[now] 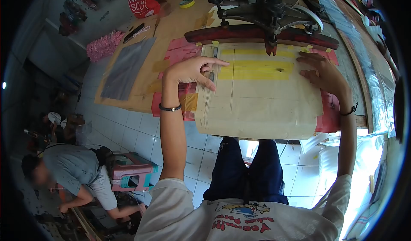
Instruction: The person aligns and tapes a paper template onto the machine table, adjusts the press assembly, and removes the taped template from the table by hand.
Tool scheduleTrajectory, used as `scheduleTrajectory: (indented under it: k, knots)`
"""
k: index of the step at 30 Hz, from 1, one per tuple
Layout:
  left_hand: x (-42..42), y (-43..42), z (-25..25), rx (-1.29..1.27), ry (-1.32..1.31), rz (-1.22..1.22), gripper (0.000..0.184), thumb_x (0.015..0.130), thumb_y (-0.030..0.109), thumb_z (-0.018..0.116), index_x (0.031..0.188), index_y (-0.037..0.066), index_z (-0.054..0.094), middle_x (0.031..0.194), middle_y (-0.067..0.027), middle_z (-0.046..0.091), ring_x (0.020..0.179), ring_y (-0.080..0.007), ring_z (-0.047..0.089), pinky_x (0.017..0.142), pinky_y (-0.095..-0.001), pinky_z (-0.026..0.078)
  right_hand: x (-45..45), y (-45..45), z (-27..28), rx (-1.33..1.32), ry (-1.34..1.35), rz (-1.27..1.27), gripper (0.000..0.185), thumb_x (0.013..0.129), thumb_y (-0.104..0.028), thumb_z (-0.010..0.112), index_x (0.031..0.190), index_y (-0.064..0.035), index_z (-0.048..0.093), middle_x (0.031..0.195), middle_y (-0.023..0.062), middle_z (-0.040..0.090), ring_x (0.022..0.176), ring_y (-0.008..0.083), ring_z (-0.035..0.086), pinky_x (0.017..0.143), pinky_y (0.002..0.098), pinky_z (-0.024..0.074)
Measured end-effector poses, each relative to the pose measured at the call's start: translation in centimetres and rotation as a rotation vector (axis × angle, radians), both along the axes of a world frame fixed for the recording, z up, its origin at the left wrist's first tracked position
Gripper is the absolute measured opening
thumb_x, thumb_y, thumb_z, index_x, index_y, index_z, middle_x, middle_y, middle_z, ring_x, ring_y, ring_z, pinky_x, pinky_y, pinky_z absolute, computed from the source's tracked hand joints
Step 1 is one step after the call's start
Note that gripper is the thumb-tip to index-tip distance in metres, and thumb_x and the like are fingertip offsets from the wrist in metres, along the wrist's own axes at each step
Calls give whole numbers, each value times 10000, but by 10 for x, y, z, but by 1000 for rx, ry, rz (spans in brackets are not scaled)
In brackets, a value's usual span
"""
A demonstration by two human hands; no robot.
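A pale sheet (265,108) with ruled lines and yellow tape strips (257,69) lies on the workbench, red tape (328,112) along its sides. At the sheet's upper left is my left hand (193,71), its index finger and thumb spread apart beside small grey metal strips (211,75); it holds nothing. Across from it, my right hand (324,74) rests on the sheet's upper right with fingers spread and empty. Just beyond both hands stands a dark metal clamp frame (274,14) with a long red-brown bar (244,32).
A grey translucent sheet (128,69), a red bag (141,1), a yellow tape roll (187,2) and a pink bundle (104,46) are on the left. Below left, a person (72,164) bends beside a stool (132,172). Clear plastic runs along the right edge.
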State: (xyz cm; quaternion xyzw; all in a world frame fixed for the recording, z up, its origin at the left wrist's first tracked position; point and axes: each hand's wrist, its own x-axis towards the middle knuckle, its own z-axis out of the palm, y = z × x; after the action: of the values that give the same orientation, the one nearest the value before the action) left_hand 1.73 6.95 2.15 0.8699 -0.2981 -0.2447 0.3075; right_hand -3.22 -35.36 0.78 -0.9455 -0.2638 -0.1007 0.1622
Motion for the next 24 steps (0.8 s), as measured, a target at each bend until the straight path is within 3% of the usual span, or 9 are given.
scheduleTrajectory:
  k: [6, 9, 18, 24]
  knots:
    - [-4, -1, 1, 16, 24, 20, 961, 598, 196, 935, 1461, 210, 514, 786, 75, 218, 688, -79, 267, 615, -222, 254, 3, 0, 1, -45, 12, 18, 396, 875, -163, 688, 1253, -51, 652, 1345, 175, 604, 1146, 351, 626, 993, 406, 494]
    - [-3, 2, -1, 44, -33, -41, 1001, 600, 283, 948, 1482, 205, 479, 764, 76, 247, 648, -70, 305, 581, -234, 282, 0, 4, 4, -14, 49, -2, 394, 877, -142, 684, 1257, -48, 648, 1338, 177, 607, 1154, 346, 624, 982, 399, 505]
    - [-5, 6, -2, 14, -14, -47, 1077, 550, 252, 965, 1497, 190, 456, 795, 52, 297, 677, -90, 350, 566, -239, 314, 1, 5, 2, -9, 66, -7, 390, 885, -118, 661, 1268, -47, 640, 1367, 186, 581, 1216, 350, 586, 1012, 407, 499]
    - [-3, 5, -5, 25, -96, -56, 966, 614, 302, 939, 1469, 188, 503, 751, 62, 275, 656, -79, 342, 556, -250, 305, 4, 3, 2, -72, 25, 21, 391, 888, -141, 659, 1267, -46, 640, 1359, 181, 591, 1175, 340, 616, 1008, 409, 499]
